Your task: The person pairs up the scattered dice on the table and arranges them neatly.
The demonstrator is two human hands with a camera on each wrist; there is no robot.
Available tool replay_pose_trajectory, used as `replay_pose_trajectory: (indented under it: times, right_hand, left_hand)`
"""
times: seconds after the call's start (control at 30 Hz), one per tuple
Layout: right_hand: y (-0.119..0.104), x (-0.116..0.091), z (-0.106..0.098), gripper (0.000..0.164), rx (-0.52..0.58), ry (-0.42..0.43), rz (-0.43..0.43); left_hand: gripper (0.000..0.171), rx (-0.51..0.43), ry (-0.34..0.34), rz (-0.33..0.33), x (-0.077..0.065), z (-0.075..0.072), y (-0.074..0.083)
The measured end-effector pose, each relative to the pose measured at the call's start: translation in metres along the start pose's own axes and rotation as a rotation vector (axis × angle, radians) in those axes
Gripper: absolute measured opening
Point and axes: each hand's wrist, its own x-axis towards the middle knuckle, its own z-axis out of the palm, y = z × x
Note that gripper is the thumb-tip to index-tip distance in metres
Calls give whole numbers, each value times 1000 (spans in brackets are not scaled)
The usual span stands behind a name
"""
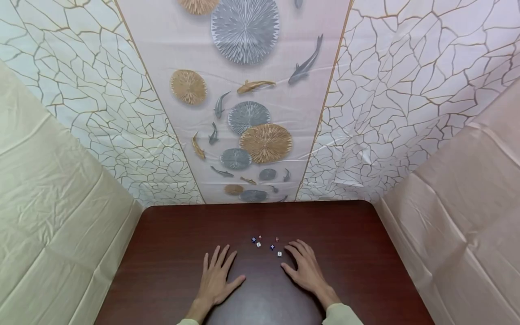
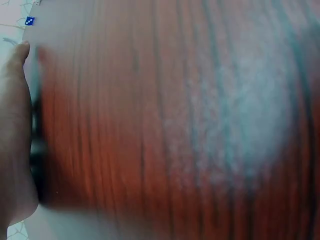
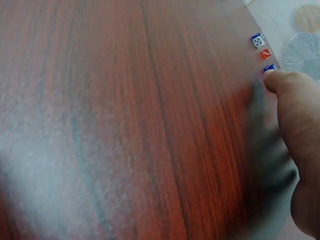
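Note:
Several small dice lie on the dark wooden table (image 1: pixel 162 253) between the two hands. A blue die (image 1: pixel 253 239), a red die (image 1: pixel 260 237) and a white die (image 1: pixel 258 244) form a loose group on the left. To their right are another red die (image 1: pixel 277 239), blue die (image 1: pixel 272 247) and white die (image 1: pixel 279 254). The left hand (image 1: pixel 215 282), palm down with fingers spread, holds nothing. The right hand (image 1: pixel 306 268) is also palm down and holds nothing, its fingertips close to the right-hand white die. In the right wrist view, the thumb (image 3: pixel 295 100) overlaps a blue die (image 3: pixel 270 67).
A white cloth with crack lines (image 1: pixel 378 104) and a fish-patterned middle panel (image 1: pixel 227 176) hangs behind the table's far edge. Beige cloth (image 1: pixel 48 216) drops along the left side, and more beige cloth (image 1: pixel 459 216) along the right.

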Motion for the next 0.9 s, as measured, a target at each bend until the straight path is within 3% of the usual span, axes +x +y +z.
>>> replay_pose_trajectory:
  times: [0.4, 0.7, 0.9]
  right_hand:
    - [-2, 7, 4, 45, 39, 29, 17]
    - [-7, 12, 7, 35, 33, 38, 36]
    - [-9, 13, 8, 30, 43, 42, 44]
  left_hand:
    - [64, -41, 117, 95, 21, 4, 21]
    - [54, -102, 120, 69, 39, 10, 38]
    - [47, -94, 150, 69, 48, 15, 44]
